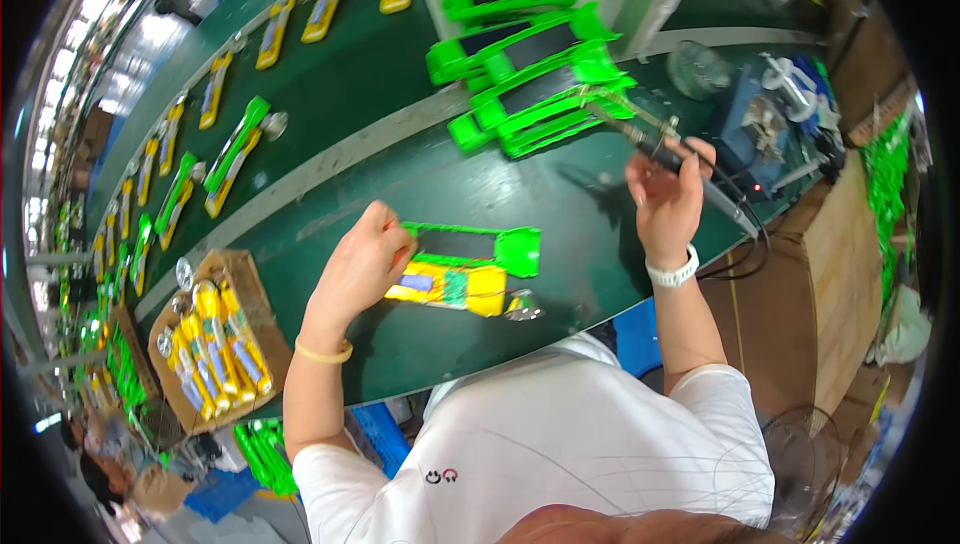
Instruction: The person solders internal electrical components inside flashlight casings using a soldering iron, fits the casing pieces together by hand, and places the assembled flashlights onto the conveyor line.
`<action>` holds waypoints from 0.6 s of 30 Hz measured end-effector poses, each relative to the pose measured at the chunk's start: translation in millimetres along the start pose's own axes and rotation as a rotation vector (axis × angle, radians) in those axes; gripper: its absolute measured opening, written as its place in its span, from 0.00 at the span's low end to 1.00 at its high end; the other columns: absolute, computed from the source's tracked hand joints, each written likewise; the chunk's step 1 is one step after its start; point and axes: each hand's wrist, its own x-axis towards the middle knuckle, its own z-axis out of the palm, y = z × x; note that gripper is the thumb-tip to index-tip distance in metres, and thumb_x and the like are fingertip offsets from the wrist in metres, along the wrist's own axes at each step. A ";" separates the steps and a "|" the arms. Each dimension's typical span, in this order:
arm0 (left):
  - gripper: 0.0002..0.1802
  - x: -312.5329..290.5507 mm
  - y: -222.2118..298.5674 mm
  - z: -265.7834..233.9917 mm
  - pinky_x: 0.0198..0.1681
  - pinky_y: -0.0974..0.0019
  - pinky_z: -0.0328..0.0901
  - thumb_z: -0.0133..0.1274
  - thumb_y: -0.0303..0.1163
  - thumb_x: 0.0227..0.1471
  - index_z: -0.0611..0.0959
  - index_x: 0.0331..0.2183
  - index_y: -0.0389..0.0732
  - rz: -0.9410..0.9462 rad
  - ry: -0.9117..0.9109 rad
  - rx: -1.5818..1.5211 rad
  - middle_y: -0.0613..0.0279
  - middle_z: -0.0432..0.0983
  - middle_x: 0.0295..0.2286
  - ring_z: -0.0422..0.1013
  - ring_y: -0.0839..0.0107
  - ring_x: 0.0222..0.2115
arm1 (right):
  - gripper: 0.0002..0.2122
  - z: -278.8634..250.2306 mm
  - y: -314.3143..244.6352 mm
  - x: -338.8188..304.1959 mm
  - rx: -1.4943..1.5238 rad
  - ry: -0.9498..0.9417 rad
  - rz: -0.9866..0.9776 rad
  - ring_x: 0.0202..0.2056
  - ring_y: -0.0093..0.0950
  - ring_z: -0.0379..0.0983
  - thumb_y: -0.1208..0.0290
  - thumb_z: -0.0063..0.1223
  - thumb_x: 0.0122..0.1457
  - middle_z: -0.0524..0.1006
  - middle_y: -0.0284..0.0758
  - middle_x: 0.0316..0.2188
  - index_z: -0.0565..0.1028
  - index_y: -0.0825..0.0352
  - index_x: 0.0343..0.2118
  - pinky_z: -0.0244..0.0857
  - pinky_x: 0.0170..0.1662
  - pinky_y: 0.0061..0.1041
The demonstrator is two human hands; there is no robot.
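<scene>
On the green bench in front of me lies a green plastic frame [518, 250] with a dark panel. Against its near side is a yellow lamp housing [487, 291], holding a purple cell, a green circuit board and thin wires, with a clear bulb [524, 306] at its right end. My left hand [372, 256] is closed at the left end of these two parts; whatever its fingertips pinch is hidden. Raised to the right, my right hand [668, 194] grips a soldering iron [655, 149], its metal tip pointing up and left toward the stacked green frames.
Green frames with dark panels [530, 49] are stacked at the back. Yellow lamp housings [325, 6] line the belt [330, 84] beyond a metal rail. A cardboard box [180, 399] of yellow housings sits at left. At right are a blue soldering station [738, 134] and a cable [766, 244].
</scene>
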 end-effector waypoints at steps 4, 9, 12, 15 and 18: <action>0.02 0.0 3.6 -0.6 0.32 0.65 0.65 0.54 0.23 0.39 0.78 0.22 0.36 -0.016 -0.025 -0.002 0.56 0.65 0.27 0.67 0.61 0.28 | 0.15 -17.6 -3.5 34.3 -0.076 -0.065 -0.112 0.44 0.39 0.69 0.58 0.34 0.63 0.66 0.38 0.47 0.58 0.60 0.47 0.72 0.32 0.35; 0.05 5.7 9.2 -0.1 0.32 0.65 0.64 0.56 0.23 0.38 0.79 0.25 0.36 -0.049 -0.040 -0.017 0.56 0.64 0.26 0.66 0.61 0.28 | 0.18 -34.6 2.8 63.2 -0.214 -0.113 -0.149 0.46 0.34 0.67 0.57 0.37 0.62 0.63 0.40 0.48 0.56 0.63 0.50 0.71 0.40 0.37; 0.06 7.1 13.3 3.6 0.33 0.65 0.64 0.56 0.23 0.37 0.79 0.25 0.36 -0.069 -0.049 -0.018 0.56 0.64 0.26 0.66 0.60 0.29 | 0.18 -20.8 -4.3 90.5 -0.198 -0.108 -0.115 0.44 0.36 0.71 0.58 0.38 0.62 0.68 0.42 0.44 0.56 0.65 0.48 0.72 0.37 0.33; 0.05 11.8 15.1 2.1 0.33 0.65 0.64 0.56 0.23 0.38 0.79 0.24 0.36 -0.053 -0.061 -0.008 0.55 0.64 0.27 0.66 0.60 0.29 | 0.16 -22.8 0.9 102.2 -0.336 -0.224 -0.075 0.38 0.40 0.73 0.59 0.34 0.63 0.71 0.45 0.38 0.54 0.63 0.49 0.71 0.37 0.36; 0.03 14.5 15.0 3.8 0.34 0.65 0.65 0.54 0.24 0.39 0.78 0.23 0.36 -0.042 -0.068 -0.021 0.55 0.65 0.29 0.67 0.60 0.30 | 0.19 -15.6 -12.6 87.4 -0.265 -0.222 -0.149 0.36 0.41 0.73 0.55 0.35 0.62 0.71 0.46 0.36 0.56 0.63 0.48 0.70 0.38 0.39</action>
